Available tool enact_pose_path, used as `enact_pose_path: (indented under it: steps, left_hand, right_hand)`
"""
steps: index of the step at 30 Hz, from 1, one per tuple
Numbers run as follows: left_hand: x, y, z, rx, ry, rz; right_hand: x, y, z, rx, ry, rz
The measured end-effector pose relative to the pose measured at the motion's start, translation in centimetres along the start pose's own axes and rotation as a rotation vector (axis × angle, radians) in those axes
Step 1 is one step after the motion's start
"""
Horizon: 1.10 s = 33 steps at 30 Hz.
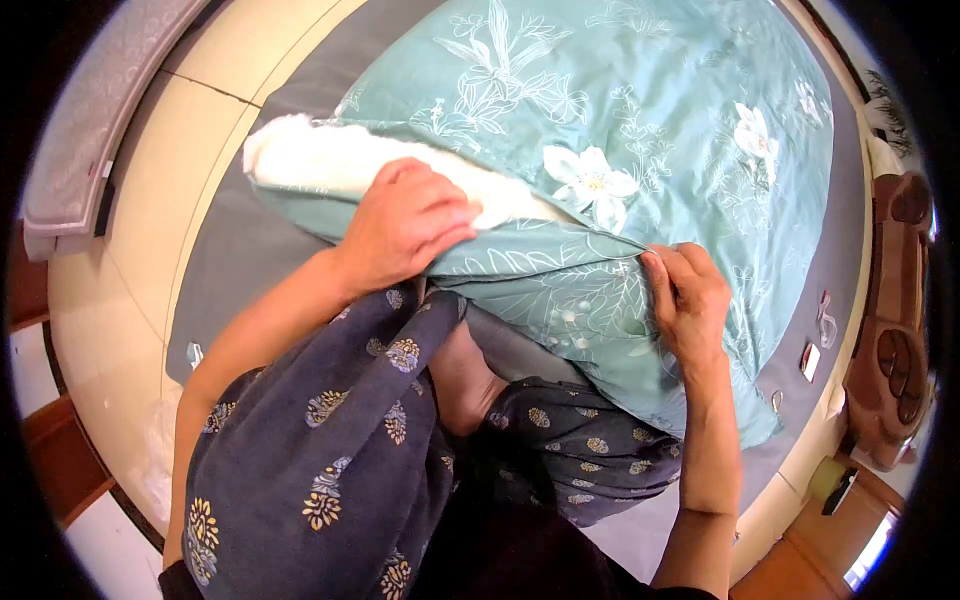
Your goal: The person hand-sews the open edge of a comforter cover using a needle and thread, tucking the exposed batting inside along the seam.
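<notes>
A green duvet cover (pixel 690 110) with white flowers lies spread out, its opening facing me. White fluffy filling (pixel 320 155) shows through the gap on the left. My left hand (pixel 408 222) is closed at the lower edge of the opening, against the filling, with its fingertips pressed on the cloth. At the right end of the gap my right hand (pixel 690 295) pinches the cover's edge between thumb and fingers. Whatever lies inside the left palm is hidden.
A grey mat (pixel 225 260) lies under the cover on beige tiles (pixel 95 310). My patterned trouser legs (pixel 330 450) and a bare foot (pixel 462 380) are close by. Clear-handled scissors (pixel 826 325) and a small card (pixel 810 361) lie right; a brown sofa (pixel 890 330) stands beyond.
</notes>
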State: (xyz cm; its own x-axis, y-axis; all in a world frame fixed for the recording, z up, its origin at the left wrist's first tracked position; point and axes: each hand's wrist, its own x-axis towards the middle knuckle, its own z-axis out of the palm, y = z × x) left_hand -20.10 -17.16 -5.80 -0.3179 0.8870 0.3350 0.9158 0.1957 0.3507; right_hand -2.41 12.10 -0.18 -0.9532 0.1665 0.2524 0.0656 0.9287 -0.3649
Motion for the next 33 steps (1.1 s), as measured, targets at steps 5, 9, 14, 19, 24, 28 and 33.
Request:
enact_pose_path:
  steps: [5, 9, 14, 19, 24, 28, 33]
  left_hand:
    - [1.1, 1.2, -0.2, -0.123, 0.030, 0.068]
    - [0.7, 0.6, -1.2, -0.530, 0.017, -0.240]
    - [-0.3, -0.8, -2.9, -0.235, 0.109, -0.185]
    - [-3.3, -0.8, -2.1, 0.129, 0.049, -0.136]
    - [-4.6, -4.2, -1.9, 0.173, 0.029, -0.101]
    - [-2.4, -1.6, -2.4, 0.187, 0.093, -0.129]
    - [-2.0, 2.1, -0.7, 0.127, 0.214, -0.099]
  right_hand:
    - [1.4, -2.1, 0.5, -0.013, 0.050, -0.124]
    - [3.4, -6.1, 2.7, 0.238, 0.031, -0.344]
    - [7.2, -9.0, 6.6, 0.257, -0.033, -0.375]
    - [7.9, -8.1, 8.7, 0.068, -0.241, -0.424]
    - [7.5, -5.9, 7.1, -0.181, -0.439, -0.362]
    - [8.5, -7.2, 4.6, -0.142, -0.439, -0.374]
    - [7.2, -6.3, 3.2, 0.073, -0.213, -0.272]
